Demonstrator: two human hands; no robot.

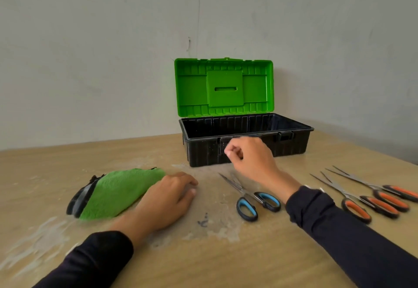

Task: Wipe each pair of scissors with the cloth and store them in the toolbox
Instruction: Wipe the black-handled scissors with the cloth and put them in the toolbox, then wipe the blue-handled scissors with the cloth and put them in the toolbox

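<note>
Your left hand point(168, 199) is resting flat-fingered on the green cloth point(117, 194) at 9 o'clock, right hand point(251, 158) hovering curled and empty over blue scissors point(251, 197); orange pairs point(373, 199) waiting at 3, toolbox point(244, 143) at 12 looking unfilled, nothing stored.

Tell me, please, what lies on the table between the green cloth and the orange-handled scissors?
In the head view, the blue-handled scissors lie between the green cloth and the orange-handled scissors, with the left hand at the cloth's edge.
</note>
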